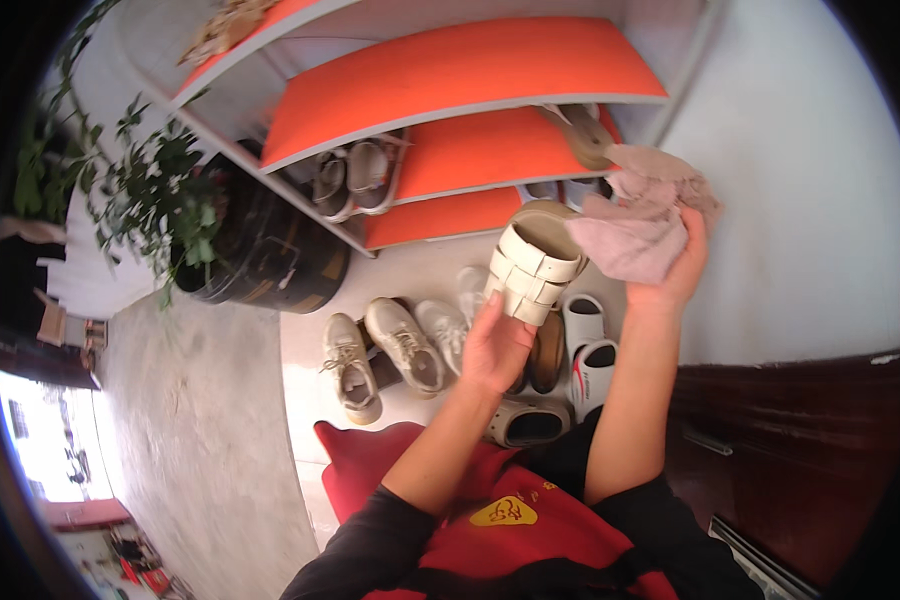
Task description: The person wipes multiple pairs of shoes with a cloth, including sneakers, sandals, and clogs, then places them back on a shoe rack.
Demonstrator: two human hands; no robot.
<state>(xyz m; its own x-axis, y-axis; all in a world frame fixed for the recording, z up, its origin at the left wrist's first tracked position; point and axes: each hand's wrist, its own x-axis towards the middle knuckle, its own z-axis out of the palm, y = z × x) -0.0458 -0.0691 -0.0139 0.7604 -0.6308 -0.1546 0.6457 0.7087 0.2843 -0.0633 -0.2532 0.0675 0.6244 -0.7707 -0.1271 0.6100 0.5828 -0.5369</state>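
Note:
My left hand (499, 349) grips a cream strapped sandal (529, 277) by its toe end, thumb over the straps. A crumpled pink cloth (637, 232) is in my right hand (675, 262), with one edge beside the heel end of the sandal; whether they touch is hard to tell. Both are held up above pairs of shoes on the floor. Below lie white lace-up sneakers (405, 345), brown footwear (546, 352) partly behind my left hand, white clogs (592, 375) and a beige clog (529, 424) close to my knees.
Ahead stands a shoe rack with orange shelves (457, 67). It holds a pair of sneakers (352, 176) at the left and a sandal (581, 135) at the right. A black plant pot (285, 255) is left of the rack, a pale wall (780, 187) right, and a dark red cabinet (780, 442) lower right.

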